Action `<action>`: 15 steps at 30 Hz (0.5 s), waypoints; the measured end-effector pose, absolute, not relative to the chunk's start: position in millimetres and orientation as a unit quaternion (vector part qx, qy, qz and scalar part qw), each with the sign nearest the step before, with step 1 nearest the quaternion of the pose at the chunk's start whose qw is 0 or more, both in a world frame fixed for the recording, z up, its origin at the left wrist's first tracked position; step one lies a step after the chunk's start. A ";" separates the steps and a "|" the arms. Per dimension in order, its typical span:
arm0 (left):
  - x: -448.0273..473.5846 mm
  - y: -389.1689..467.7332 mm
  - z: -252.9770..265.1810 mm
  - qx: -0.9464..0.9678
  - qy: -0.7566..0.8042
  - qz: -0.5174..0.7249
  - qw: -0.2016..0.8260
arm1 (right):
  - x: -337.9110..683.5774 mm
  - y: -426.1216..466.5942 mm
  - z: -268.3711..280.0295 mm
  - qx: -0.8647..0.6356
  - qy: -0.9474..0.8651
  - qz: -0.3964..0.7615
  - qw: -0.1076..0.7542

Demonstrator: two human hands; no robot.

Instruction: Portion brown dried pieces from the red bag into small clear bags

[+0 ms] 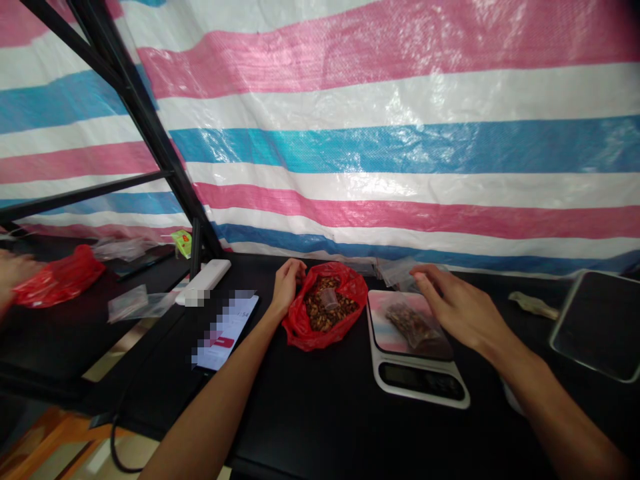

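Note:
A red plastic bag (pixel 327 339) stands with its mouth spread wide, full of small brown and yellowish pieces (pixel 320 312). On top of them rests a small clear plastic cup (pixel 329 299). My left hand (pixel 286 285) has its fingers curled at the bag's left rim, gripping it. To the right is a white kitchen scale (pixel 377 377), its display dark. A clear plastic bag of brown pieces (pixel 411 325) lies on its plate. Above the scale's far right side, my right hand (pixel 460 303) reaches out with fingers extended, seemingly holding nothing.
Left of my arm lie a phone (pixel 227 337) and a white power strip (pixel 205 281). Clear bags (pixel 397 272) lie behind the scale. At right are a clear-edged tray (pixel 600 327) and a crumpled wrapper (pixel 533 305). Another person's hand (pixel 17 270) touches a red bag (pixel 63 279).

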State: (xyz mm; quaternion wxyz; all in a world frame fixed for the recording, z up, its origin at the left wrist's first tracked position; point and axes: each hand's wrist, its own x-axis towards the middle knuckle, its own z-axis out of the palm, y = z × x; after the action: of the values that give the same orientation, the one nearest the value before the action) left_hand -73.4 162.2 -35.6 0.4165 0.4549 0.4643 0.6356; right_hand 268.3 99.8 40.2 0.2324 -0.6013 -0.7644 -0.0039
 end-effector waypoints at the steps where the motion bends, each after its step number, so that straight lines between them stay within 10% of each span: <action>1: -73.3 162.1 -35.5 0.457 0.466 0.635 0.414 | 267.5 98.7 41.5 -0.611 -0.764 0.013 0.206; 15: -71.7 162.8 -33.4 0.465 0.481 0.628 0.398 | 232.6 82.1 14.2 -0.557 -0.804 0.026 0.206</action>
State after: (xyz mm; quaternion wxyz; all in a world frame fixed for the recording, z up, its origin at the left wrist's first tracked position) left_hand -71.7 162.8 -33.4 0.3978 0.4655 0.4807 0.6277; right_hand 232.6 82.1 14.2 0.2058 -0.5574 -0.8039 0.0260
